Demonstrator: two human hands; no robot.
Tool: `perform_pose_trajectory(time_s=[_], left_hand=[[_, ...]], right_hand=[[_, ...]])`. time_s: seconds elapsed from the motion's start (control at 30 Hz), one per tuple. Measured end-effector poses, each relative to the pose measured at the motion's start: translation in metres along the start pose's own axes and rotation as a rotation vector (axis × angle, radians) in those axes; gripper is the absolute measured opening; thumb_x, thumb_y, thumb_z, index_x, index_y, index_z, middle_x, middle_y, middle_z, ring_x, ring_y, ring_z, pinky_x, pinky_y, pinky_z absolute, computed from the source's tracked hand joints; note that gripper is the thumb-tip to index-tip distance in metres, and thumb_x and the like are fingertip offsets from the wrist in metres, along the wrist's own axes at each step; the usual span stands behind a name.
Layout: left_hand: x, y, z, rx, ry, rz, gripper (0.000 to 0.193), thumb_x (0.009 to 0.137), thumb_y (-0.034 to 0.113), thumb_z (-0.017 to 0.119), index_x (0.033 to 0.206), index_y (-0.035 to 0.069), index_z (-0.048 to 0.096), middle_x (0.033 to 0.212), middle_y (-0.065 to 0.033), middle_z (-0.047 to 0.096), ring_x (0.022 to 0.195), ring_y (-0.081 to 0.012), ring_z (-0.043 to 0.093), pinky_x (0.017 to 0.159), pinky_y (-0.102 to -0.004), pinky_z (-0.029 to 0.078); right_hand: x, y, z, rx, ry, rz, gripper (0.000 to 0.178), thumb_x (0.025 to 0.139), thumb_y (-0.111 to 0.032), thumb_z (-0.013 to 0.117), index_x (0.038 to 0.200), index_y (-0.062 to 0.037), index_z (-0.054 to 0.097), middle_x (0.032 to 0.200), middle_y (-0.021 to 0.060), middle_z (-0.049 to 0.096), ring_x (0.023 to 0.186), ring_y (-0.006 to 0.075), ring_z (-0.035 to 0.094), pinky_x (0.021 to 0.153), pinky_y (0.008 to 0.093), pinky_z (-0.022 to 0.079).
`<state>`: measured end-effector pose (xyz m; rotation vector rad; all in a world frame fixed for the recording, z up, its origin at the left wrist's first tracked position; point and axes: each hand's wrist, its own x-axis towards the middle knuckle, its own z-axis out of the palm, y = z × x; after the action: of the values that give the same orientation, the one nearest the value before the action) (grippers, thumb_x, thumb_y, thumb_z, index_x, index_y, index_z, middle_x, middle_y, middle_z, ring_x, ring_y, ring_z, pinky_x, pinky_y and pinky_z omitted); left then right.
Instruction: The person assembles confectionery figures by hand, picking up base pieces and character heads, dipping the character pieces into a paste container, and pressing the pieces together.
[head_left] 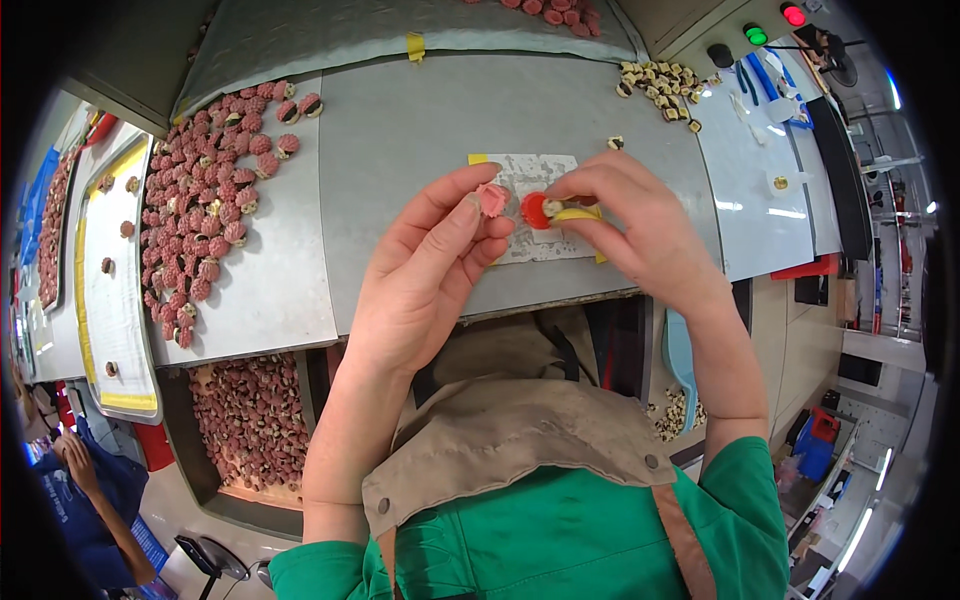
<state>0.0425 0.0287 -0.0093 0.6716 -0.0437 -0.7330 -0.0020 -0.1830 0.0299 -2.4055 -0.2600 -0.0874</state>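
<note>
Between thumb and fingers, my left hand point(435, 240) pinches a small pink piece with a ridged edge point(493, 200). Close beside it, my right hand point(640, 225) is closed on a red round piece point(536, 210). A yellow strip point(577, 213) and a small pale bit show between the right fingers; what they belong to is partly hidden. Both hands are above a white speckled plate point(545, 168) fixed to the grey worktop with yellow tape. A lone cream-and-dark cube point(615, 143) lies just beyond my right hand.
Many pink ridged pieces point(205, 200) with dark and cream insides are heaped on the left worktop point(295, 210). More fill an open drawer point(250, 420) below. Cream-and-dark cubes point(660, 85) lie at the far right. A white tray point(115, 310) and another person point(90, 500) are at left.
</note>
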Motion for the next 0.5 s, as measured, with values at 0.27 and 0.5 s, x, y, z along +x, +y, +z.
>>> perform_pose_trajectory(time_s=[0.27, 0.5], left_hand=[[0.0003, -0.0022, -0.0001, 0.015, 0.008, 0.018, 0.036, 0.095, 0.014, 0.053, 0.129, 0.002, 0.046, 0.112, -0.0049, 0.059, 0.093, -0.0097, 0.058, 0.085, -0.0241, 0.047], [-0.0017, -0.0009, -0.0018, 0.017, 0.0, 0.007, 0.036, 0.095, 0.015, 0.055, 0.128, 0.002, 0.048, 0.11, -0.0041, 0.06, 0.093, -0.0094, 0.058, 0.084, -0.023, 0.047]], right_hand=[[0.0054, 0.0005, 0.0099, -0.159, -0.025, -0.11, 0.019, 0.078, -0.005, 0.065, 0.097, -0.006, 0.061, 0.089, 0.0079, 0.055, 0.083, 0.0265, 0.054, 0.072, 0.0342, 0.045], [0.003, -0.0001, 0.0124, -0.151, -0.015, -0.075, 0.02, 0.079, -0.005, 0.065, 0.099, -0.0055, 0.062, 0.09, 0.0074, 0.056, 0.083, 0.024, 0.055, 0.072, 0.0326, 0.045]])
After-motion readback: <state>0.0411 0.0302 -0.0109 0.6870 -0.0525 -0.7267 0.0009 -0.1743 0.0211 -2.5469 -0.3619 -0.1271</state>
